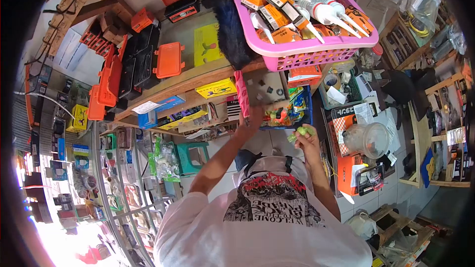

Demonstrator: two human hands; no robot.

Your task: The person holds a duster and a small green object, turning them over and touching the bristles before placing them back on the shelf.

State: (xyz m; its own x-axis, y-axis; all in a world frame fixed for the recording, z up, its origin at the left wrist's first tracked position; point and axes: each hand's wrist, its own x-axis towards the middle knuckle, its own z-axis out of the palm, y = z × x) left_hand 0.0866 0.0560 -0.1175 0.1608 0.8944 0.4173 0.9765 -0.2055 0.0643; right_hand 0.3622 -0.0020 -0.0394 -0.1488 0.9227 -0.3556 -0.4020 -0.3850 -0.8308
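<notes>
My right hand [310, 144] is closed around a small light-green packet [303, 132], held up in front of my body. What is inside the packet I cannot make out. My left hand [253, 120] reaches forward, smeared by motion, beside the lower end of the pink handle [242, 94] of a dark, fluffy duster [233, 34]. Whether its fingers touch that handle does not show. Just beyond the left hand lie an open tray [267, 86] with small dark pieces and a blue basket [308, 116] of colourful packets.
A pink basket [311, 59] heaped with sealant tubes and orange boxes juts over the wooden shelf. Orange-lidded black toolboxes [133, 64] line the left. A clear plastic tub [368, 139] stands on the right. Below left are a teal stool [193, 157] and metal racks [141, 207].
</notes>
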